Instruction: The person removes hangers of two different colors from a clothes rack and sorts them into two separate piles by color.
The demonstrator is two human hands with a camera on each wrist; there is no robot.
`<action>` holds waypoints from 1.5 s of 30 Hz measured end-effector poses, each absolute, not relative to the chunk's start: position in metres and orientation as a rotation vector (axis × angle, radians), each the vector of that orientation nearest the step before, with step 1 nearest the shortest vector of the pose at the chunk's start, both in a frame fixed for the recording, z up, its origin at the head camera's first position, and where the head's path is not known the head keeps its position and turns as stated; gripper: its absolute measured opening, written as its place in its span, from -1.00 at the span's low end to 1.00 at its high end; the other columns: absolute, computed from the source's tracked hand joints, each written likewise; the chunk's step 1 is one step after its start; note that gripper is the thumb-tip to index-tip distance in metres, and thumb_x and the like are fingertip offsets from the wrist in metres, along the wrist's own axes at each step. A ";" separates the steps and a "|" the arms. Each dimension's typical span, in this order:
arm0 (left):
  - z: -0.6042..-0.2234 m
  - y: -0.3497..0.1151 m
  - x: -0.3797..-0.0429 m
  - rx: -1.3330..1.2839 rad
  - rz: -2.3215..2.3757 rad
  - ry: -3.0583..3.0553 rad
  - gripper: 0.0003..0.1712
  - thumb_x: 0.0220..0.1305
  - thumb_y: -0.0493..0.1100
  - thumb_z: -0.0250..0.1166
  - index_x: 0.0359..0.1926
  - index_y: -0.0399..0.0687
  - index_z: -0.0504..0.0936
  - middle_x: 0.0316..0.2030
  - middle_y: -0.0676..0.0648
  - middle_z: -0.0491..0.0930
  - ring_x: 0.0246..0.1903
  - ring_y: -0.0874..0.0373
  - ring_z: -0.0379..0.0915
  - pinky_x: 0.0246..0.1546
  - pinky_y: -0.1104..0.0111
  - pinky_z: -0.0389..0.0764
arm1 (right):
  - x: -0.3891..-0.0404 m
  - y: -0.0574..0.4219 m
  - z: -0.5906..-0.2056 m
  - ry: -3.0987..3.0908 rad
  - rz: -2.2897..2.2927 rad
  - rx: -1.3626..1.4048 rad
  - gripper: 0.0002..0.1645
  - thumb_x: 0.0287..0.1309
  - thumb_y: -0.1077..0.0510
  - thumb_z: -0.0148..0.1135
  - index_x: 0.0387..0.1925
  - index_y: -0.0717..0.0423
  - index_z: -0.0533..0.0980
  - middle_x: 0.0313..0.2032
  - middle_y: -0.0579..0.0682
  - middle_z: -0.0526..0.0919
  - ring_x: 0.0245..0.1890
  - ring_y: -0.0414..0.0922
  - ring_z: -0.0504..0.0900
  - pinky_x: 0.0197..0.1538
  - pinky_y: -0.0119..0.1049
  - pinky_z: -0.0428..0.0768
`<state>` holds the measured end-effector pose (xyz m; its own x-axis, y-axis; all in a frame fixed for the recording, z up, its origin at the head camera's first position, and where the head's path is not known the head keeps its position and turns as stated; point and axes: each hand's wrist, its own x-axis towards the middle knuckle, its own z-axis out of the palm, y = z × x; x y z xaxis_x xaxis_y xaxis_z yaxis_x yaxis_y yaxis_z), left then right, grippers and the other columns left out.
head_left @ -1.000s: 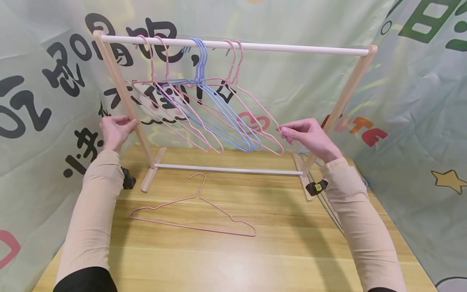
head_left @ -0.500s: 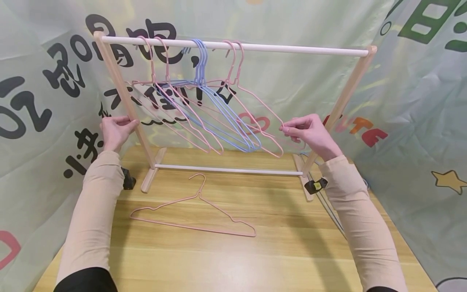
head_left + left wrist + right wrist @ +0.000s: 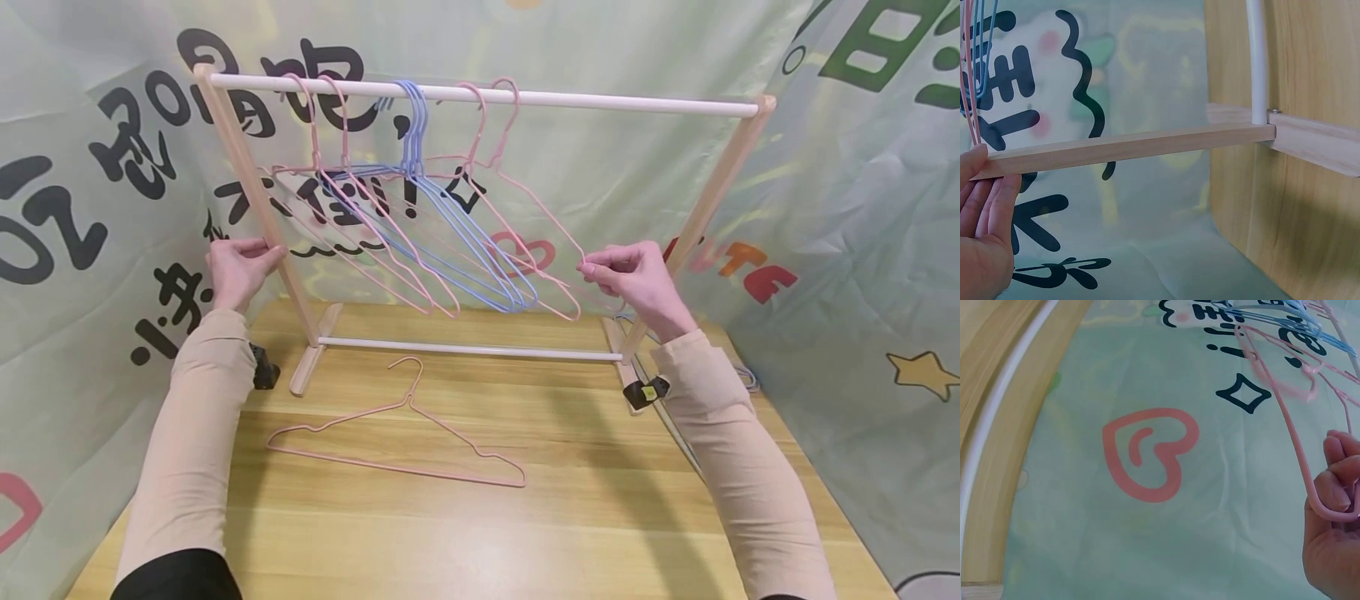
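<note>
A clothes rack has a white top rod (image 3: 622, 101) between wooden posts. My left hand (image 3: 238, 271) grips the left post (image 3: 243, 167); in the left wrist view, thumb and fingers (image 3: 1000, 209) lie on opposite sides of it. With my right hand (image 3: 637, 279) I pinch the right end of the rightmost pink hanger (image 3: 555, 219). Its hook is at the top rod, tilted; whether it bears on the rod I cannot tell. In the right wrist view, the bent end of this hanger (image 3: 1291, 428) passes through my curled fingers (image 3: 1334, 487). Beside it hang another pink hanger (image 3: 477, 125) and several blue hangers (image 3: 412, 167).
Two pink hangers (image 3: 344, 125) hang near the left post. One more pink hanger (image 3: 409, 397) lies flat on the wooden table (image 3: 420, 550). A white lower bar (image 3: 480, 350) joins the rack's feet. Printed cloth (image 3: 847, 250) surrounds the table; wires lie at the right.
The rightmost pink hanger's hook has shifted right along the rod, away from its pink neighbour, and its end has moved slightly right with my right hand. My left hand has stayed still.
</note>
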<state>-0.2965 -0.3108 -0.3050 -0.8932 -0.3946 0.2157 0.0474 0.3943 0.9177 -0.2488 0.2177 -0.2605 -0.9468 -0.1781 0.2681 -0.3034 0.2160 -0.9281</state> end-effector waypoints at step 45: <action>-0.306 -0.310 -0.298 0.303 -1.477 -2.251 -0.45 0.23 -0.12 0.44 0.14 -0.39 0.62 -0.70 0.58 0.45 -0.53 0.68 0.49 -0.40 0.78 0.53 | -0.238 0.220 -0.287 -2.060 1.924 0.538 -0.91 0.18 0.34 0.38 -0.32 0.28 0.76 -0.57 -0.18 0.65 -0.62 -0.26 0.38 -0.57 -0.50 0.30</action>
